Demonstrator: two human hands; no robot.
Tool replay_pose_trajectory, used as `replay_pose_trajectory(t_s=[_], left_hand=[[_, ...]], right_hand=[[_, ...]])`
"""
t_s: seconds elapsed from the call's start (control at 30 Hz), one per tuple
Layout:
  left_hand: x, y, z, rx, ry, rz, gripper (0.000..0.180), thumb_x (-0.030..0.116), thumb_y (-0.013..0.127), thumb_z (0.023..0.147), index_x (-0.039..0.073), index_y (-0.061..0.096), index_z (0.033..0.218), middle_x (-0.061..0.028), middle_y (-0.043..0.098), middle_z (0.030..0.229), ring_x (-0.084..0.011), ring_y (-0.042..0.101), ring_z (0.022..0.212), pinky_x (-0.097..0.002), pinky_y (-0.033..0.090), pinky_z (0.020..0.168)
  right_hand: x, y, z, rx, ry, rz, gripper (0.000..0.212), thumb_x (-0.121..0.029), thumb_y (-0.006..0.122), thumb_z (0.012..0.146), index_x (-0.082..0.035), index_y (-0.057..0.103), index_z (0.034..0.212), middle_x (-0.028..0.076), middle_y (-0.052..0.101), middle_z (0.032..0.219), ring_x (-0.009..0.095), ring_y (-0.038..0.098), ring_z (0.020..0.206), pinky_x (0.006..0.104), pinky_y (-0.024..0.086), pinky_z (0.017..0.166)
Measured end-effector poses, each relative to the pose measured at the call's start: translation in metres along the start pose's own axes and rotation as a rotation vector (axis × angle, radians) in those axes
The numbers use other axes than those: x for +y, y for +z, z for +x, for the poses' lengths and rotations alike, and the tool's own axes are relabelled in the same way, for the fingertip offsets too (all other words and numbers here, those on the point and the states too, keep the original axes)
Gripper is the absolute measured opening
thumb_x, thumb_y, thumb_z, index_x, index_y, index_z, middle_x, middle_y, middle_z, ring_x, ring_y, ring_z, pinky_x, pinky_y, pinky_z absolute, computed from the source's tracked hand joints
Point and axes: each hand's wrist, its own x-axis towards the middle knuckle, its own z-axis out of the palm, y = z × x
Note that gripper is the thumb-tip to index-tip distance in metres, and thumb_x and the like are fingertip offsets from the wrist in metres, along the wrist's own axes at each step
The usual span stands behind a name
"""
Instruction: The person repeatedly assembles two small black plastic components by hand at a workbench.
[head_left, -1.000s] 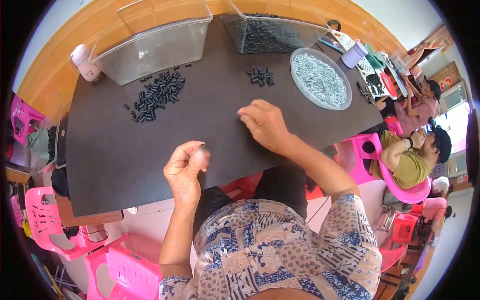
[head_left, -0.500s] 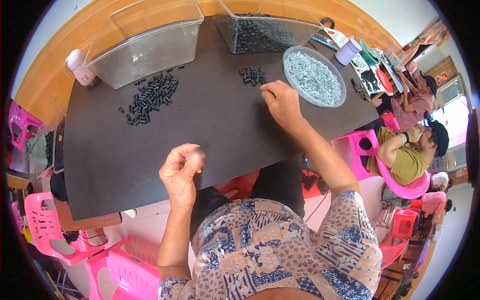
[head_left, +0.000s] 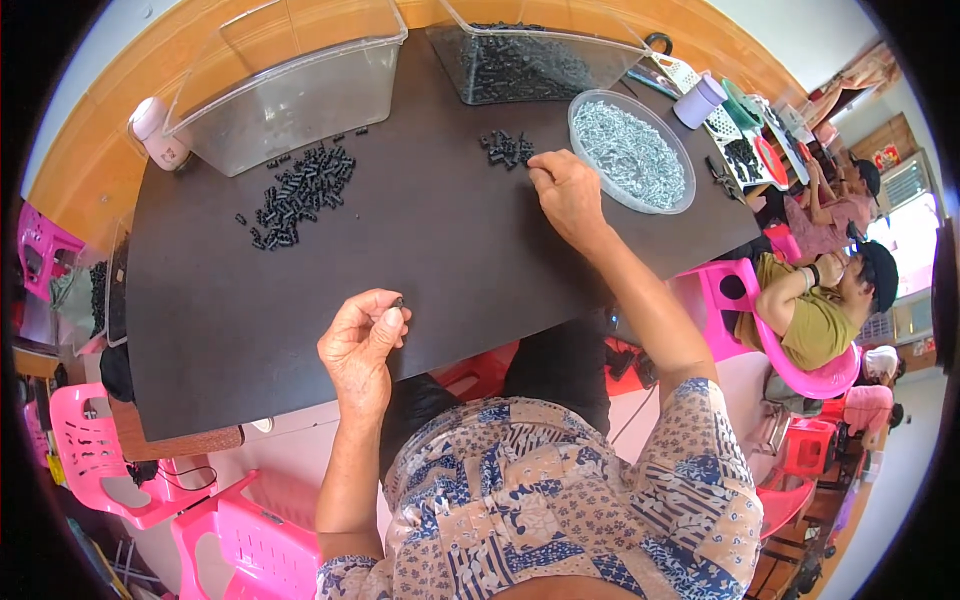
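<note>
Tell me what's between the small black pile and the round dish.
In the head view, tabletop and part of the right hand lie between the small pile and the dish.

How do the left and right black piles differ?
The left pile of small black ridged parts is larger and elongated; the right pile of small black parts is smaller and compact. The right hand is beside the right pile, not the left pile. Both lie on the dark brown table.

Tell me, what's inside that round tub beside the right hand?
The round clear tub holds many small silvery pieces, metallic-looking. Only the top layer shows; whatever lies deeper is covered by it and can't be seen.
</note>
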Motion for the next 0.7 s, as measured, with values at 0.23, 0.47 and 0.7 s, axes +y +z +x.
replay_pose_trajectory(t_s=[0.23,0.47,0.7], left_hand=[[0.001,0.0,-0.001,0.009,-0.003,0.0,0.016,0.005,0.066,0.08,-0.002,0.063,0.094,-0.0078,0.063,0.079,-0.0113,0.058,0.066,-0.0207,0.045,0.055],[0.002,0.002,0.001,-0.014,-0.043,-0.035,0.016,0.002,0.065,0.081,-0.002,0.062,0.096,-0.0086,0.064,0.08,-0.0107,0.056,0.065,-0.0205,0.044,0.056],[0.001,-0.002,-0.001,-0.018,-0.044,-0.018,0.017,0.006,0.066,0.081,-0.002,0.063,0.096,-0.0075,0.064,0.08,-0.0106,0.058,0.067,-0.0202,0.045,0.057]], right_hand=[[-0.002,0.001,-0.006,-0.013,-0.004,0.004,0.011,-0.01,0.059,0.077,-0.002,0.066,0.082,0.013,0.064,0.082,0.031,0.061,0.078,0.0386,0.048,0.07],[-0.003,0.0,-0.003,0.025,-0.083,0.048,0.01,-0.006,0.062,0.076,-0.001,0.065,0.084,0.014,0.063,0.08,0.028,0.062,0.074,0.0337,0.048,0.066],[-0.042,0.015,0.006,0.03,-0.196,0.2,0.004,-0.005,0.063,0.074,-0.002,0.064,0.077,0.013,0.062,0.075,0.031,0.061,0.073,0.0385,0.048,0.065]])
